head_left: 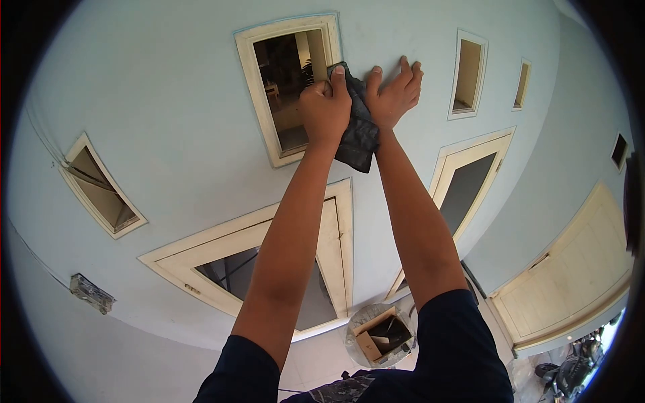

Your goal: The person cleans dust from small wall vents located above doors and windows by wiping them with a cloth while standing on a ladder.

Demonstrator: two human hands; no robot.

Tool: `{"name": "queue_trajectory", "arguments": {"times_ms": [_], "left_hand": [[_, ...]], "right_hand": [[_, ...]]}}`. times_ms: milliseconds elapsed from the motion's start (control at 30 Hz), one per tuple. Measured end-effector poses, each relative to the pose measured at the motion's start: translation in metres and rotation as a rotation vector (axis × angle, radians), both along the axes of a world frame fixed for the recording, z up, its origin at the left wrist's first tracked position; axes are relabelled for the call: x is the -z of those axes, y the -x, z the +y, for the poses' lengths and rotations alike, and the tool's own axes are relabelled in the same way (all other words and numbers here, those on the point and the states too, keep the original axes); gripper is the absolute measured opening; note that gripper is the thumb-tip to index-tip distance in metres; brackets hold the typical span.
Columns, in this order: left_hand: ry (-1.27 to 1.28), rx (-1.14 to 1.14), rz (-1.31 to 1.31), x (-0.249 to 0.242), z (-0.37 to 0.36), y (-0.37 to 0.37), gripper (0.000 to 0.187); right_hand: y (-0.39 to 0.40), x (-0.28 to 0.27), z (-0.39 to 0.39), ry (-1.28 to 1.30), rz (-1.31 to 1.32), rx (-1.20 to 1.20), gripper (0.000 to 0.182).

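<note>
Both arms reach up to the pale blue wall. My left hand [325, 107] is closed on a dark, crumpled cloth [361, 138], its thumb pressing the cloth's upper end near the right side of a cream frame [269, 131] around a wall opening. The cloth hangs down between my wrists. To the right, my right hand [396, 94] is raised beside the cloth with its fingers apart and nothing in them, close to the wall.
Below are a cream-framed window [342, 252] and a round table [354, 336] bearing an open cardboard box [367, 346]. Small openings [468, 74] flank the frame. At lower left a box with wires [93, 293] is fixed to the wall; a cream door [571, 269] stands right.
</note>
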State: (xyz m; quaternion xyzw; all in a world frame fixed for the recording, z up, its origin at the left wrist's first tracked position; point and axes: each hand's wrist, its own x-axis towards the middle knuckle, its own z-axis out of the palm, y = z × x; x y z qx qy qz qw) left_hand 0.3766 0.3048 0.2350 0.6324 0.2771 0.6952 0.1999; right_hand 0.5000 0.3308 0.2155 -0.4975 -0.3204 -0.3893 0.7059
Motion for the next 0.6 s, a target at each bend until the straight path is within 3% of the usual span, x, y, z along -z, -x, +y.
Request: {"name": "queue_trajectory", "arguments": {"times_ms": [200,333,400,600], "left_hand": [[-0.273,0.075,0.046,0.024,0.019,0.010,0.053],[-0.249,0.019,-0.041,0.019,0.013,-0.004,0.052],[-0.108,0.092,-0.090,0.016,0.011,-0.003,0.051],[-0.168,0.088,-0.111,0.022,0.015,-0.006,0.053]], "right_hand": [[0.007,-0.003,-0.006,-0.002,0.026,-0.011,0.067],[0.005,-0.003,-0.007,0.008,0.023,-0.020,0.067],[0.005,-0.001,-0.007,0.012,0.019,-0.026,0.067],[0.003,0.000,-0.007,0.015,0.015,-0.054,0.068]]}}
